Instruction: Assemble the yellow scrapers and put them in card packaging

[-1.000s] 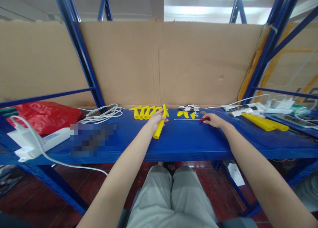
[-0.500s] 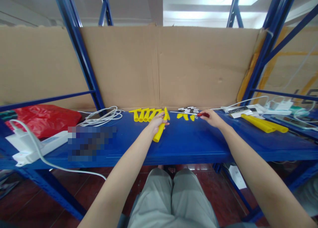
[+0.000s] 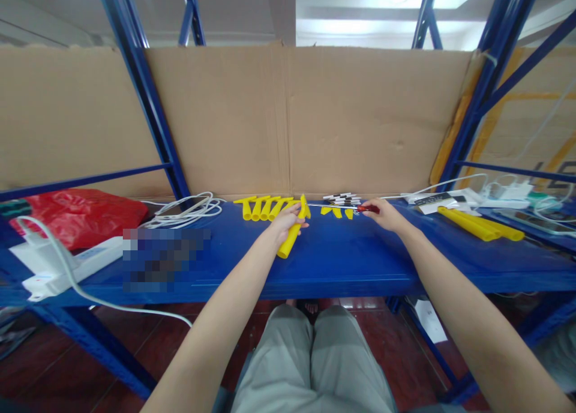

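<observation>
– Since a second ago, the screwdriver [image 3: 369,209] has risen into line with the head of the yellow T-shaped piece [image 3: 289,241].

– How are the hands set?

– Right hand [image 3: 383,214] pinches the red handle; left hand [image 3: 286,218] curls round the yellow tube just below its head, over the blue shelf [image 3: 346,251], open end toward the near edge.

– Is the tip touching?

– Too small to tell: at the head or just beside it.

– What might spoil it?

– Slipping, I'd judge. With the tip off-centre, or the round tube rolling in a loose grip, the shaft could skid toward the left fingers. Dipping it could scatter the small yellow pieces [image 3: 336,212] near it.

– And farther out?

– Black-and-white sticks [image 3: 341,198] just behind those, a row of yellow pieces [image 3: 257,210] left of the left hand, yellow tubes [image 3: 470,224] well to the right, cardboard [image 3: 360,119] behind.
</observation>
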`<state>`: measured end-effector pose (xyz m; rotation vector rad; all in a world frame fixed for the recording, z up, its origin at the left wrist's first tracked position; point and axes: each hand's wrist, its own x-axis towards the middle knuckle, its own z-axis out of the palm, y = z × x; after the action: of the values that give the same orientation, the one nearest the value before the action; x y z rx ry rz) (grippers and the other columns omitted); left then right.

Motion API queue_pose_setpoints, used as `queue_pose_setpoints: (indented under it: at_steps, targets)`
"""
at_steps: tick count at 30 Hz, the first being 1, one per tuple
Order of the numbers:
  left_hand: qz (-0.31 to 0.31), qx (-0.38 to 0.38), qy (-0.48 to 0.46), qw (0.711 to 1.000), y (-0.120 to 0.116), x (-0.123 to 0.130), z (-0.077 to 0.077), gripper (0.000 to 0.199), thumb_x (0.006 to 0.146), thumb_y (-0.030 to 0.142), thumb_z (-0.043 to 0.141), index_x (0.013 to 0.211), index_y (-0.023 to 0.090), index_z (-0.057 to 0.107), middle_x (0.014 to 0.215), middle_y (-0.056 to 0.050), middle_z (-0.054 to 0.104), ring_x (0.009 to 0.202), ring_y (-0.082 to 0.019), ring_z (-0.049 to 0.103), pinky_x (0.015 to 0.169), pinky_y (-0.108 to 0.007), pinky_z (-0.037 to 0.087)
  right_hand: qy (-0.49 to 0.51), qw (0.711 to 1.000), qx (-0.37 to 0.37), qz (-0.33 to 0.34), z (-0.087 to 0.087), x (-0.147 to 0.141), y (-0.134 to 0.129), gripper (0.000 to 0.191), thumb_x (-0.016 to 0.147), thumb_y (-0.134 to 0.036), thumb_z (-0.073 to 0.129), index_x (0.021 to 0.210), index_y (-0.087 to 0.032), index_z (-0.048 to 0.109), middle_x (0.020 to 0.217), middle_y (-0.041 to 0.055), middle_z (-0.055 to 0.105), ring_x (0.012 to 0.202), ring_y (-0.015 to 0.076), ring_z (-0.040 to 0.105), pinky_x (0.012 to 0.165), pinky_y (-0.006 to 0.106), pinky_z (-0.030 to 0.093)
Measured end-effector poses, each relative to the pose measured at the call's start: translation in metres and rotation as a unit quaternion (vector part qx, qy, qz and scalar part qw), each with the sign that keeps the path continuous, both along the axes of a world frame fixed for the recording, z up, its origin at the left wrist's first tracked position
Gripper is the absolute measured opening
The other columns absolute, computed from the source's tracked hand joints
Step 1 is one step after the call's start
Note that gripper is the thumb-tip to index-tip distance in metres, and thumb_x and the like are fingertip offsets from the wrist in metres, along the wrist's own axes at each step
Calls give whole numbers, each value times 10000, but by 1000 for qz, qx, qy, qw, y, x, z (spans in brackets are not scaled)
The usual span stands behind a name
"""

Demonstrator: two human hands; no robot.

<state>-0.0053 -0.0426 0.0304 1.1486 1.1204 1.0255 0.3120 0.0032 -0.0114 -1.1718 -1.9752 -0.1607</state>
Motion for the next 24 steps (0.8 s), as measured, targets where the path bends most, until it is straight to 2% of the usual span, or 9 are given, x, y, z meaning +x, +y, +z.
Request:
queue_pose_setpoints:
  at_steps: [7, 14, 24]
  targets:
    - [-8, 1, -4, 1000, 2, -1, -2, 762, 789, -88, 470, 1450, 286, 409, 1370, -117, 551, 548, -72, 639, 380, -163, 396, -2, 1000, 4, -3, 0, 0, 0, 134, 763, -232, 657, 882, -207, 714, 890, 89, 729, 845, 259, 672, 803, 430, 538]
    - [-7, 5, 3, 1000, 1, -1, -1, 768, 777, -88, 485, 1423, 324, 441, 1517, -106, 390, 576, -65, 641, 378, -163, 408, 5, 1000, -4, -4, 1, -2, -3, 135, 772, -270, 658, 877, -211, 716, 922, 95, 726, 858, 266, 670, 815, 435, 533]
    - [-22, 16, 8, 1000, 5, -3, -5, 769, 781, -79, 496, 1430, 327, 431, 1531, -102, 370, 665, -97, 674, 395, -163, 416, -1, 1000, -10, -10, -1, 1, 1, 143, 767, -269, 652, 878, -211, 720, 900, 91, 722, 879, 268, 661, 820, 440, 525]
